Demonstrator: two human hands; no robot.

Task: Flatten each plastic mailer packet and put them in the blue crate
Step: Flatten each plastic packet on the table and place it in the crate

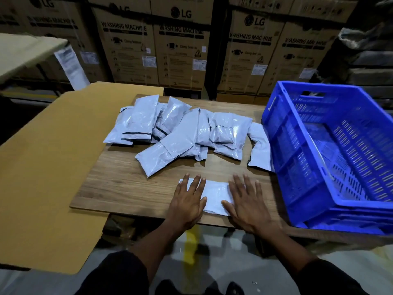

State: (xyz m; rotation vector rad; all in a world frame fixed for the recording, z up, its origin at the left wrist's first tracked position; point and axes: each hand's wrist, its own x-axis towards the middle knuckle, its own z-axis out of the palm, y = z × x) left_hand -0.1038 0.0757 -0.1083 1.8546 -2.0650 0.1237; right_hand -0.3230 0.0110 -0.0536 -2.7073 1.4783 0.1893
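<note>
cardboard sheet (49, 167): flat brown sheet at far left, its right edge tucked under or against the wooden tabletop, cannot tell which; hangs off toward the camera.
side table (25, 50): pale surface at upper left, a printed paper (71, 67) hanging off its edge.
tabletop (119, 184): wood-grain board, centre of view, carries the packets, both hands and the crate.
mailer pile (178, 128): grey plastic mailer packets heaped across the far half of the tabletop, overlapping, most puffy and wrinkled; some show a dark seal strip. The rightmost one lies right by the crate's left wall.
left hand (187, 201): palm down, fingers straight and slightly spread, pressing on the left end of the front packet. Not gripping anything.
front packet (214, 196): single grey mailer lying flat near the tabletop's near edge, apart from the pile, between and under both hands; only its middle shows.
right hand (246, 201): palm down, fingers straight and spread, thumb on the packet's near edge, pressing the right end. Not gripping anything.
blue crate (282, 145): perforated plastic, on the right end of the tabletop, just right of the right hand. No grey packet visible inside; floor of crate partly blurred.
background: stacked cartons (182, 50) printed LG WASHING MACHINE behind the tabletop; dark wrapped stacks at far right.
</note>
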